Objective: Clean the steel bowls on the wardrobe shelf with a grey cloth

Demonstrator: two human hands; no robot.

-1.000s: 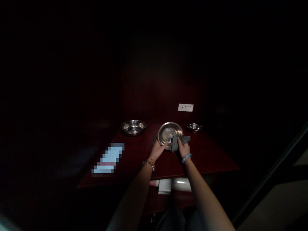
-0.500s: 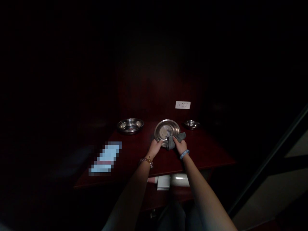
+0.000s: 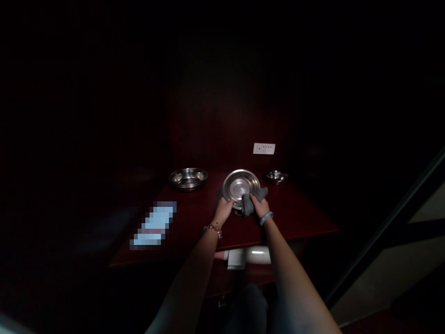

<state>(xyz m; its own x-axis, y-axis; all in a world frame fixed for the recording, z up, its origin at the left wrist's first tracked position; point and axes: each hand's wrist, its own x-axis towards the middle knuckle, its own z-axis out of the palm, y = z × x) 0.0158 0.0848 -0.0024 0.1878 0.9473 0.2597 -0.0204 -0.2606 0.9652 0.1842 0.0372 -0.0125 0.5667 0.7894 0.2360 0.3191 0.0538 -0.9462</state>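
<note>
A round, shallow stainless steel bowl is tilted up above the dark red table, its inside facing me. My left hand grips its lower left rim, thumb over the edge. A grey cloth is bunched in my right hand and lies against the bowl's lower right rim. Part of the cloth sticks out to the right past my fingers. Whether my right fingers also touch the bowl behind the cloth, I cannot tell.
On the red table, a larger steel bowl stands back left and a small steel bowl back right. A pixelated pale blue patch lies at left. A wall socket is behind; a shelf below holds a whitish roll.
The view has shifted slightly, so most things sit a little higher. The beige patch inside the held bowl now looks silvery. Both hands keep their holds.
</note>
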